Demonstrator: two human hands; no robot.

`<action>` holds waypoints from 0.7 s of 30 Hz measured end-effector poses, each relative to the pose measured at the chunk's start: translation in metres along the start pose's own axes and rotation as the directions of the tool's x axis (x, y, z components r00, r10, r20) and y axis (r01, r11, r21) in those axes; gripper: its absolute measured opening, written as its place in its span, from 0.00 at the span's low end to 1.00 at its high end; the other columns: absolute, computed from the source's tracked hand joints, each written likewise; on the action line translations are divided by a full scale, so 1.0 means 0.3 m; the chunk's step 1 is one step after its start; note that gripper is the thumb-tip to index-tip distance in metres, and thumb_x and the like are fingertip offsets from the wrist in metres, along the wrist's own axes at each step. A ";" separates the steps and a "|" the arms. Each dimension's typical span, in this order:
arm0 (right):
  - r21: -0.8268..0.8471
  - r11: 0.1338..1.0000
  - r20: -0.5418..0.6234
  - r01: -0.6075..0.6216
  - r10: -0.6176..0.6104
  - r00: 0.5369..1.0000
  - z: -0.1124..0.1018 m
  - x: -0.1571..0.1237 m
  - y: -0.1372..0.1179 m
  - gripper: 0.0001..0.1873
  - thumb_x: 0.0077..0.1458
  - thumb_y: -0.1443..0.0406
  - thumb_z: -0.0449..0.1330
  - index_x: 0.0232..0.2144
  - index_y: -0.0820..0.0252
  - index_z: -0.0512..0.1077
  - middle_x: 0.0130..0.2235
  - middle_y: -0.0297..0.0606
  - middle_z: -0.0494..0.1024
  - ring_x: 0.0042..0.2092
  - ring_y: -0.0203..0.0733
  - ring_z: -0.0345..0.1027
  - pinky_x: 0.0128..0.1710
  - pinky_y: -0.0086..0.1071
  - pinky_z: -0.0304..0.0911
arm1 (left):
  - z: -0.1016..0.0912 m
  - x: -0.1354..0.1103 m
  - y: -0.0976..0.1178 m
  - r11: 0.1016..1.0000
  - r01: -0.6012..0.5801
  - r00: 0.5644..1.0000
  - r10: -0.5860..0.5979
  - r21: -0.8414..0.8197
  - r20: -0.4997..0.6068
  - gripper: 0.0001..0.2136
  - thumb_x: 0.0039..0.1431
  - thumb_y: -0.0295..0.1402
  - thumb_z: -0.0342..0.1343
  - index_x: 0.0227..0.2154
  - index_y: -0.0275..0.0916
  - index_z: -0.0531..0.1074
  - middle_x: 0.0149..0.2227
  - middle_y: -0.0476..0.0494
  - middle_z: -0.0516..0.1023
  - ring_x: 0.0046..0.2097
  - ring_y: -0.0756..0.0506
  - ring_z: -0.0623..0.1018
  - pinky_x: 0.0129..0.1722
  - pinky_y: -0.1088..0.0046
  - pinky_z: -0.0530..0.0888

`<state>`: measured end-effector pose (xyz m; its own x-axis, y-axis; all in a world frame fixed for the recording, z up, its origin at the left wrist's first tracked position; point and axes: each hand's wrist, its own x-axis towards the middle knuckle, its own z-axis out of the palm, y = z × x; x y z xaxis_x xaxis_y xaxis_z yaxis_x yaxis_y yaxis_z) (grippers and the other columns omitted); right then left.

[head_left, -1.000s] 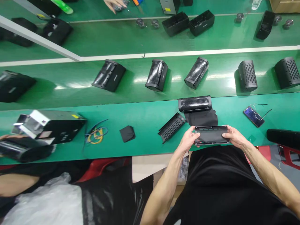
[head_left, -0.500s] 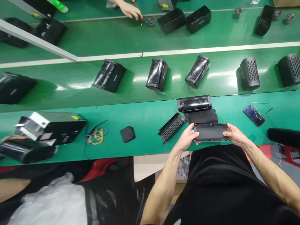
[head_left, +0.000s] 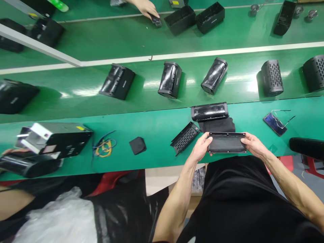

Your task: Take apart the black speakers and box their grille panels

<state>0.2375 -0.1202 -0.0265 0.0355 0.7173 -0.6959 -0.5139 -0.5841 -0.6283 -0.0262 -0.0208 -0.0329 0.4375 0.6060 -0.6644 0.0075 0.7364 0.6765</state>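
Observation:
Both my hands hold a flat black rectangular panel (head_left: 227, 142) by its short ends, just above the green bench. My left hand (head_left: 201, 146) grips the near-left end, and my right hand (head_left: 253, 145) grips the right end. Directly beyond the panel, a black cloth (head_left: 217, 125) lies on the bench under a glossy black cylindrical speaker body (head_left: 209, 112). A black perforated speaker grille (head_left: 184, 138) lies to the left of my left hand, not touching it.
Several black speakers stand on a green conveyor belt (head_left: 152, 81) beyond the bench. A phone (head_left: 274, 124) with glasses, coiled blue and yellow wires (head_left: 104, 146), a black square piece (head_left: 137, 145) and a boxy black device (head_left: 54, 140) lie on the bench. A co-worker's hand (head_left: 146, 8) works at the far bench.
I have raised the panel slightly away from my body and levelled it. The co-worker's hand has moved right and now holds a small dark object.

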 end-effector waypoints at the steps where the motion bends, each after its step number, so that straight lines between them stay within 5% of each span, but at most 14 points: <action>1: 0.000 1.000 0.006 0.006 -0.006 1.000 -0.002 -0.001 0.001 0.26 0.42 0.54 0.80 0.42 0.53 0.77 0.42 0.40 0.86 0.47 0.53 0.81 0.47 0.40 0.75 | 0.001 0.004 -0.005 1.000 -0.010 1.000 0.010 0.015 -0.013 0.25 0.58 0.46 0.72 0.53 0.38 0.78 0.28 0.47 0.78 0.18 0.49 0.72 0.16 0.74 0.67; 21: -0.051 0.999 -0.012 -0.001 0.000 1.000 -0.023 0.007 0.014 0.21 0.48 0.53 0.76 0.41 0.55 0.79 0.41 0.38 0.85 0.39 0.45 0.76 0.39 0.35 0.72 | 0.007 0.025 -0.007 0.997 -0.048 0.994 0.053 0.053 -0.095 0.18 0.59 0.48 0.72 0.42 0.40 0.79 0.26 0.49 0.75 0.21 0.49 0.71 0.20 0.74 0.69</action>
<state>0.2413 -0.1238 -0.0329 0.0461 0.7124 -0.7002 -0.4693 -0.6033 -0.6447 -0.0210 -0.0184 -0.0386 0.3499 0.6702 -0.6546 0.0339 0.6892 0.7238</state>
